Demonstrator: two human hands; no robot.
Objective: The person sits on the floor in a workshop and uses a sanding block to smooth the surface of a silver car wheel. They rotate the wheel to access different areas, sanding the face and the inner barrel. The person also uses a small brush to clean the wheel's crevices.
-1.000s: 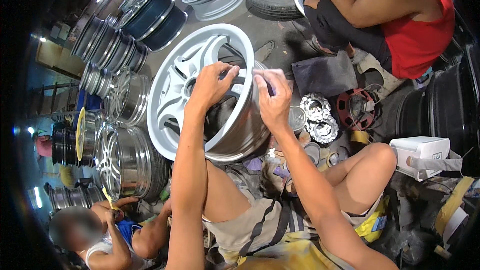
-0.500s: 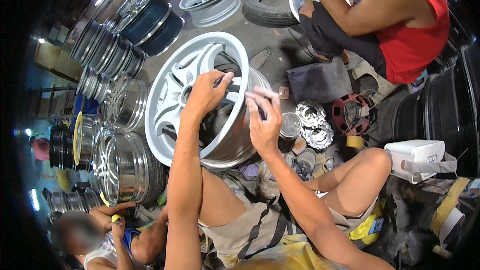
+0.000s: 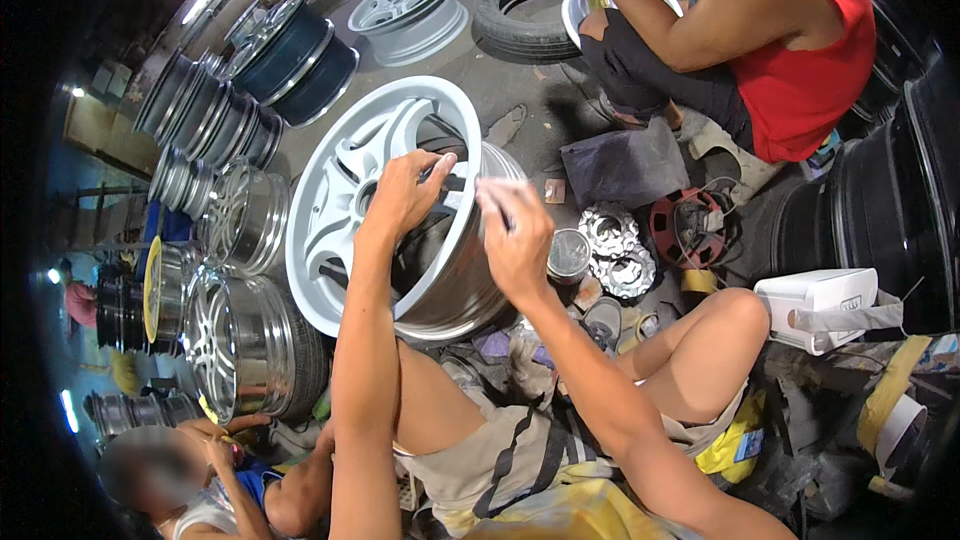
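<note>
A large pale grey wheel rim [image 3: 335,145] with curved spokes leans tilted in front of my legs. My left hand [image 3: 405,190] lies over its spokes near the hub, thumb stretched toward the right lip and the other fingers bent around a spoke. At the outer edge of the right lip is my right hand [image 3: 518,245]. Its fingers are bent and their tips are smeared by motion, so anything small between them cannot be made out. Beside this hand stands a round, clear-lidded container [image 3: 569,255], with shiny silver caps [image 3: 617,252] next to it.
A person in a red top [image 3: 800,60] sits at the upper right with another rim. A loose tyre [image 3: 500,25] lies at the back. Stacked wheels [image 3: 240,345] line the left, where another person [image 3: 240,490] sits low. At right are a white box [image 3: 815,305] and a red reel [image 3: 690,228].
My right hand has shifted slightly left and its fingers have bent more at the lip. The left hand stays on the spokes. The whole view has shifted a little.
</note>
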